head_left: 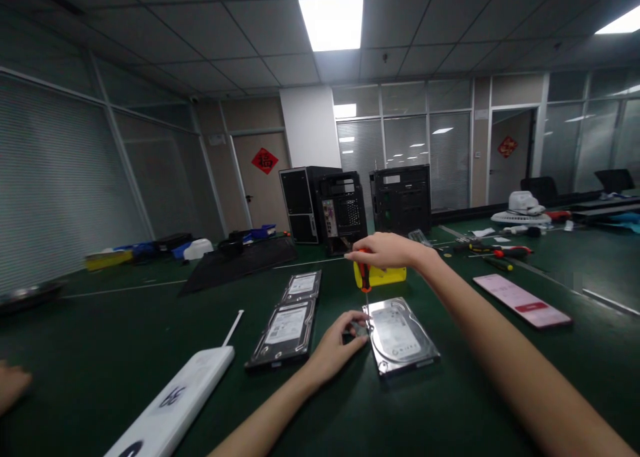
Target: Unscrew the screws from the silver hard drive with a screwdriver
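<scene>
A silver hard drive (400, 334) lies label up on the green table in front of me. My right hand (383, 252) is closed from above around the handle of a red and black screwdriver (367, 280). The screwdriver stands nearly upright, its tip at the drive's upper left edge. My left hand (345, 342) has its fingers curled against the drive's left edge, close to the tip; what lies between thumb and fingers is partly hidden. To the left, a hard drive with a black frame (287, 327) lies in front of a similar hard drive (302, 285).
A yellow object (393, 276) sits behind the silver drive. A pink phone (523, 300) and several tools (500, 252) lie right. A white device marked 39 (180, 394) is left. Computer cases (345, 210) stand behind. Another person's hand (13, 385) shows at the left edge.
</scene>
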The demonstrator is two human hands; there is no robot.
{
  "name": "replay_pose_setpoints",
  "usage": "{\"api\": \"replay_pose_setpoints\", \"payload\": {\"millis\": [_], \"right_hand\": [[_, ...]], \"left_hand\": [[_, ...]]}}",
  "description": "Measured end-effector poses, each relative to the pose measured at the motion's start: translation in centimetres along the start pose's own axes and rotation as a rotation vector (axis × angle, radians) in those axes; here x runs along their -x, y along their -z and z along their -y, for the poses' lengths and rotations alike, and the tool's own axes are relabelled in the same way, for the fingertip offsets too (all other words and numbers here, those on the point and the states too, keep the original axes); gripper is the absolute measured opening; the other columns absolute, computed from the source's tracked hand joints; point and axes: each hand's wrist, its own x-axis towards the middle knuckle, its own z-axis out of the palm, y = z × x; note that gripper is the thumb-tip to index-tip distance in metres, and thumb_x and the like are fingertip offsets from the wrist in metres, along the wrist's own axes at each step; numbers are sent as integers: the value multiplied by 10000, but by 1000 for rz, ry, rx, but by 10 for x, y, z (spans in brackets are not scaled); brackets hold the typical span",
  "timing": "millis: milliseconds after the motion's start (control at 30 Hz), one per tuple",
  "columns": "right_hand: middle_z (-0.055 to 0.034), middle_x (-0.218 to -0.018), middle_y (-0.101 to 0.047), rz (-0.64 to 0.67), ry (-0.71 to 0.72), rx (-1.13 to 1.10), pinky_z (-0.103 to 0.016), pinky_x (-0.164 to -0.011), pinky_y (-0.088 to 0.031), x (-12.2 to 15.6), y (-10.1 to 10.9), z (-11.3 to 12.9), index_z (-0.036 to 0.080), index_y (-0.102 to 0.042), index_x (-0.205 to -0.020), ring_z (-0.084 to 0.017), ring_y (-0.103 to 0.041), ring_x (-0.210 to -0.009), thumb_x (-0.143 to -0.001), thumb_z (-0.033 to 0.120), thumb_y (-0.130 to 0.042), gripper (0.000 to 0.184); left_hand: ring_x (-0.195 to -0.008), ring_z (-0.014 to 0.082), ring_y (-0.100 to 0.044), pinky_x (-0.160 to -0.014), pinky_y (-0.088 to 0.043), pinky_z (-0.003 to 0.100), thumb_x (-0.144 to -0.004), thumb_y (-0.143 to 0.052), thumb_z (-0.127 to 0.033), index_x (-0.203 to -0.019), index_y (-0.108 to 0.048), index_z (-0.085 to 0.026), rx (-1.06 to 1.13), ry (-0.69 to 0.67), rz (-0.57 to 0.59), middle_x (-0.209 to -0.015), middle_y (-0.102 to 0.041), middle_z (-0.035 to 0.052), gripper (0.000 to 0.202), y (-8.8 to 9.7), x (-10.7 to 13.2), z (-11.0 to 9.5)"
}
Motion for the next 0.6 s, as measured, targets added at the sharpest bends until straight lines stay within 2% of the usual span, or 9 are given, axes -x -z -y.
{"api": "replay_pose_setpoints", "payload": {"millis": [133, 233, 333, 467, 600], "right_hand": [[-39, -714, -623, 95, 0, -144, -199, -492, -353, 3, 1, -2, 162, -551, -986, -100, -530, -514, -842, 367, -352, 320], [-35, -699, -612, 93, 37, -193, -195, -465, -359, 4, 2, -1, 154, -511, -1026, -90, -518, -470, -840, 352, -364, 309], [-19, -645, -595, 68, 55, -190, -197, -474, -360, 4, 2, 0, 153, -516, -975, -88, -513, -469, -831, 377, -394, 293], [-24, -669, -595, 67, 50, -192, -192, -453, -324, 3, 2, 1, 151, -528, -887, -75, -486, -450, -803, 454, -426, 331], [-17, -637, -568, -45, 57, -50, -198, -474, -275, 3, 2, 1, 152, -546, -728, -80, -462, -503, -742, 526, -482, 380]], "left_hand": [[-877, 163, -475, -774, -369, 269, -757, -529, -232, -1123, -487, -221, 22, -4, 12, -1063, -541, 21, 368, 1, -1, 0], [-862, 159, -472, -777, -363, 273, -752, -539, -235, -1131, -478, -226, 29, -16, -1, -1055, -551, 17, 384, 0, -2, 4], [-848, 155, -469, -772, -360, 275, -749, -541, -232, -1135, -473, -229, 31, -24, -3, -1050, -554, 16, 392, -1, -3, 7], [-848, 158, -471, -771, -358, 278, -744, -539, -228, -1127, -479, -224, 28, -21, -1, -1041, -558, 19, 387, -1, -2, 6], [-864, 165, -470, -764, -361, 274, -744, -534, -230, -1122, -484, -221, 18, -15, -1, -1043, -557, 20, 381, 0, -1, 3]]}}
